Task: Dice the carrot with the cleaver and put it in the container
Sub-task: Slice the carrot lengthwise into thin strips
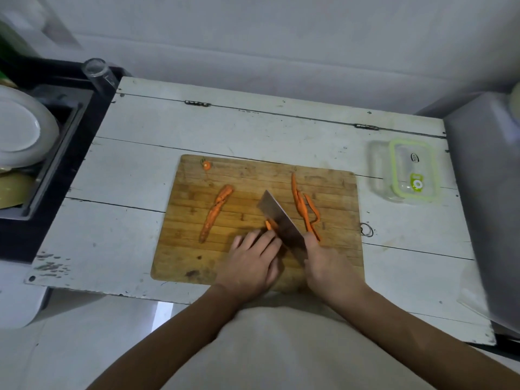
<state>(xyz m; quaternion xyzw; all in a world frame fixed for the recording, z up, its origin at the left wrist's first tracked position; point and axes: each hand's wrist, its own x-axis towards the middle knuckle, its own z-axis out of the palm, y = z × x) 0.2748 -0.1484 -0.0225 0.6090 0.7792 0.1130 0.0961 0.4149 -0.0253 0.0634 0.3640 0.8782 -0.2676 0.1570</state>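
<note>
Head cam, looking straight down at a scuffed white tabletop (140, 170) with a wooden cutting board (197, 257) in the middle. The right hand (327, 266) is wrapped around the handle of the cleaver (281, 218), blade angled up and to the left across the board. The left hand (251, 260) lies knuckles up just left of the blade, fingers bent down onto a small carrot piece (269, 225) that pokes out right against the steel. Can't really tell how much of that piece is tucked under the fingers.

The rest of the carrot is spread around the board: a long carrot half (215, 211) lies well off to the left, a few thin carrot strips (302, 206) sit to the right of the blade, and a little round carrot end (207, 165) rests near the far left corner.

The container (405, 171), clear with a green-rimmed lid, stands on the tabletop past the board's right edge. Plates (19, 128) are stacked in a sink at far left.
</note>
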